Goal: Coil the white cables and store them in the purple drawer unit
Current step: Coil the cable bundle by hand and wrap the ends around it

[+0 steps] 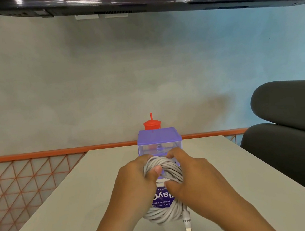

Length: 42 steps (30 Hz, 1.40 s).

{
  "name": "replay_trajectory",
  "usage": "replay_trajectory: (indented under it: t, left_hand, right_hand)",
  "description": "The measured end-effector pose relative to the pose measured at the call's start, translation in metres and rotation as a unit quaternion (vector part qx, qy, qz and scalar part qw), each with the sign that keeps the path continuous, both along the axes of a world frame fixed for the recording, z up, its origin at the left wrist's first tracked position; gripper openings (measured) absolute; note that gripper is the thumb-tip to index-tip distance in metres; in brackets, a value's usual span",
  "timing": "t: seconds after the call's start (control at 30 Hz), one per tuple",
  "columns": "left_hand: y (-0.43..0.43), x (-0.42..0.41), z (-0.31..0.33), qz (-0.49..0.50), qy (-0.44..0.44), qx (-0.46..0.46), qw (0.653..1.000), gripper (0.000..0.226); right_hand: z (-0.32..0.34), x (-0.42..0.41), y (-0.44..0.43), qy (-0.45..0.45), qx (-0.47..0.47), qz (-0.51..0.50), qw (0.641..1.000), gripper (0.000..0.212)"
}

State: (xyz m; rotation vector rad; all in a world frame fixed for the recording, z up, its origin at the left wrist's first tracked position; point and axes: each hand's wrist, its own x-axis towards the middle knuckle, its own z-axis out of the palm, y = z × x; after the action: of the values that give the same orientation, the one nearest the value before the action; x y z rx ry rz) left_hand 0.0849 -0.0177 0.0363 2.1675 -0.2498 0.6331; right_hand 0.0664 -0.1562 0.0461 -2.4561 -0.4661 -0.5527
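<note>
Left hand and right hand both grip one coiled white cable, fingers curled round the loops, left thumb pressed on the near side. The coil is held just in front of the purple drawer unit, mid-table. A second white coil lies nearer on the table, against a purple printed card, with its USB plug trailing near-right. Red cup behind the unit. Black chair far right.
</note>
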Motion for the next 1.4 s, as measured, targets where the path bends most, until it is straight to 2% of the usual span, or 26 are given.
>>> replay_trajectory:
  t: [0.1, 0.17, 0.33, 0.43, 0.53, 0.73, 1.0, 1.1, 1.23, 1.3, 1.4]
  left_hand:
    - [0.003, 0.002, 0.001, 0.047, -0.014, -0.039, 0.998, 0.037]
    - [0.004, 0.002, 0.002, 0.058, -0.026, -0.069, 0.996, 0.042]
    - [-0.001, -0.003, 0.005, 0.025, -0.033, -0.115, 0.993, 0.053]
    - [0.000, -0.002, 0.003, 0.022, -0.034, -0.087, 0.995, 0.035]
    - [0.001, 0.000, 0.001, 0.063, -0.032, -0.055, 0.996, 0.019]
    - [-0.001, -0.001, 0.002, 0.077, -0.033, -0.054, 0.995, 0.010]
    - [0.003, 0.000, 0.004, 0.067, -0.020, -0.072, 0.995, 0.011]
    - [0.002, 0.002, 0.001, 0.044, -0.011, -0.098, 0.994, 0.012]
    - [-0.005, 0.009, -0.009, 0.026, -0.009, -0.116, 0.993, 0.020]
    - [-0.007, 0.012, -0.011, 0.040, -0.024, -0.112, 0.993, 0.018]
    - [-0.004, 0.012, -0.011, 0.078, -0.067, -0.116, 0.988, 0.015]
  right_hand:
    - [0.005, -0.008, 0.000, -0.005, -0.007, 0.007, 1.000, 0.053]
    - [0.010, -0.011, -0.001, -0.001, -0.011, -0.002, 1.000, 0.060]
    - [0.011, -0.010, -0.004, 0.017, -0.018, -0.028, 0.999, 0.042]
    - [0.010, -0.012, -0.002, 0.008, -0.020, -0.033, 0.999, 0.038]
    - [0.012, -0.016, 0.000, -0.030, -0.030, -0.046, 0.998, 0.038]
    - [0.017, -0.020, -0.002, -0.056, -0.057, -0.063, 0.995, 0.022]
    - [0.015, -0.016, 0.003, -0.108, -0.139, -0.072, 0.982, 0.023]
    - [0.003, -0.003, 0.005, -0.133, -0.151, -0.113, 0.973, 0.026]
    - [-0.006, 0.009, 0.010, -0.176, -0.161, -0.135, 0.962, 0.051]
    - [-0.010, 0.011, 0.014, -0.204, -0.153, -0.131, 0.958, 0.049]
    - [-0.011, 0.005, 0.020, -0.196, -0.143, -0.103, 0.965, 0.040]
